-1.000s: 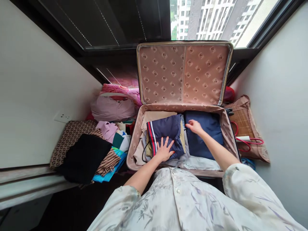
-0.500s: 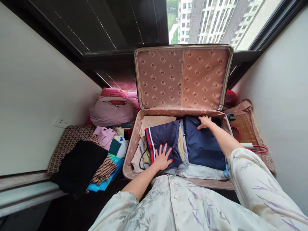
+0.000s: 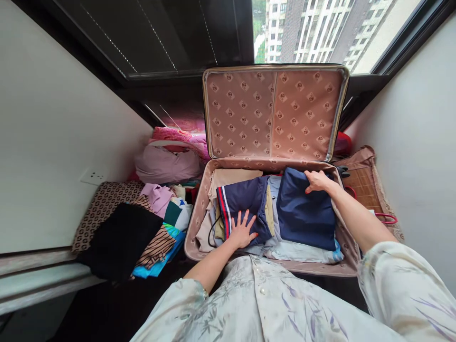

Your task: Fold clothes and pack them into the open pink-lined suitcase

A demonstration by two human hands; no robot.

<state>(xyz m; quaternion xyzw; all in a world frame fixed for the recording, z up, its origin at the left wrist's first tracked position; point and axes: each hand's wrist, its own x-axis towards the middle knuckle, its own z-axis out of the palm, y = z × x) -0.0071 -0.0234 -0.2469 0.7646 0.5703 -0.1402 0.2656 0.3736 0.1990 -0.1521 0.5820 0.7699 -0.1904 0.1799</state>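
Observation:
An open pink patterned suitcase (image 3: 199,209) lies in front of me, its lid (image 3: 270,114) propped up against the window. Folded clothes fill it. My left hand (image 3: 242,230) rests flat, fingers spread, on a navy garment with red and white stripes (image 3: 245,199) on the left side. My right hand (image 3: 317,181) grips the far right corner of a plain navy folded garment (image 3: 306,213) on the right side, and that corner is lifted slightly. Beige and pale blue clothes (image 3: 295,251) lie underneath.
A heap of clothes (image 3: 142,228) with a black piece on top sits on the ledge to the left, beside a pink bag (image 3: 166,164). A brown woven bag with red handles (image 3: 366,185) stands to the right, close to the white wall.
My right hand slid from the middle of the plain navy garment to its far right corner and closed on it. My left hand stayed on the striped garment.

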